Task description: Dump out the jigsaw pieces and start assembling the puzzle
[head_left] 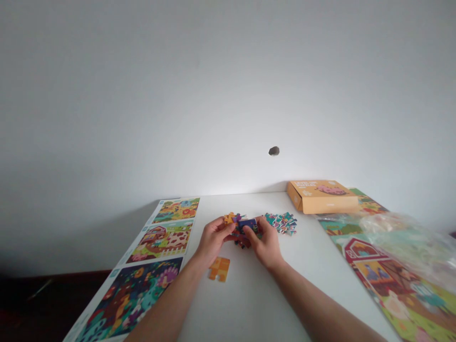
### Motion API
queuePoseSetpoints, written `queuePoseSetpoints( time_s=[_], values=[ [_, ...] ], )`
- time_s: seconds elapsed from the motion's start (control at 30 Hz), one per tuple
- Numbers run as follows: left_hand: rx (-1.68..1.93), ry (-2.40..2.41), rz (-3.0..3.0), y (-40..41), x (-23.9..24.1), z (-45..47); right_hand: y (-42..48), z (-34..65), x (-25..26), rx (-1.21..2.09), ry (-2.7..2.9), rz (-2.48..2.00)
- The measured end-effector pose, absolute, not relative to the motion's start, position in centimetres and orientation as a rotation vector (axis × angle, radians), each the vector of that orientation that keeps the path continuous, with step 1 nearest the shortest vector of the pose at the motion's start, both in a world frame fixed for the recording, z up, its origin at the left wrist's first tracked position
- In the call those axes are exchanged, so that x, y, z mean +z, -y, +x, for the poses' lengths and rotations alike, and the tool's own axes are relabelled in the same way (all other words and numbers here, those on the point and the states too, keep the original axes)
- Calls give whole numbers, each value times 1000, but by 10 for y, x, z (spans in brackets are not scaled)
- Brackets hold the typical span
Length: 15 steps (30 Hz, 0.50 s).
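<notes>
My right hand (pixel 267 243) is closed on a dark blue puzzle piece (pixel 247 224), thumb on its face. To the left, my left hand (pixel 213 237) has thumb and fingertips pinched together beside that piece. What sits in this pinch, if anything, I cannot make out. Orange and purple puzzle pieces (pixel 230 218) show just behind the left fingertips, and reddish ones (pixel 242 242) lie below and between the hands. Right of my right hand is a pile of teal puzzle pieces (pixel 282 222). Some orange pieces joined together (pixel 219 269) lie nearer me, by my left wrist.
Picture sheets with an animal scene (pixel 177 210), a farm (pixel 162 241) and a dark forest (pixel 131 299) line the table's left edge. At the back right stands an orange puzzle box (pixel 329 205). Clear plastic wrapping (pixel 402 237) covers part of a farm poster (pixel 395 285).
</notes>
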<state>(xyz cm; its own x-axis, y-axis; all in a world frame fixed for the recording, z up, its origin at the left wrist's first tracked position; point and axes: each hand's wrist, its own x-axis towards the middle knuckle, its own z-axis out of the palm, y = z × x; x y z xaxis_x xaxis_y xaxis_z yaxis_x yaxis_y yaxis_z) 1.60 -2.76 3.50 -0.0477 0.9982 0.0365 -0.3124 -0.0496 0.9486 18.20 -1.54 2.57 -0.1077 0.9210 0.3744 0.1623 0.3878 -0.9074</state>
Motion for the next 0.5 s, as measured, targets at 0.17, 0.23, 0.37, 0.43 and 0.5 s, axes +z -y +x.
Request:
queuePoseSetpoints(
  time_s=[0.17, 0.23, 0.37, 0.43, 0.5],
  values=[
    [1490, -967, 976, 27, 35, 14, 14, 183, 28, 1015, 1387, -903],
    [1530, -959, 961, 26, 34, 13, 15, 183, 33, 1112, 1300, -842],
    [1644, -975, 966, 23, 30, 13, 15, 182, 38, 1226, 1234, -796],
    [1669, -993, 1036, 22, 28, 12, 14, 180, 35, 1297, 1234, -780],
    [1670, -1020, 1149, 22, 26, 12, 13, 178, 31, 1373, 1246, -761]
  ],
)
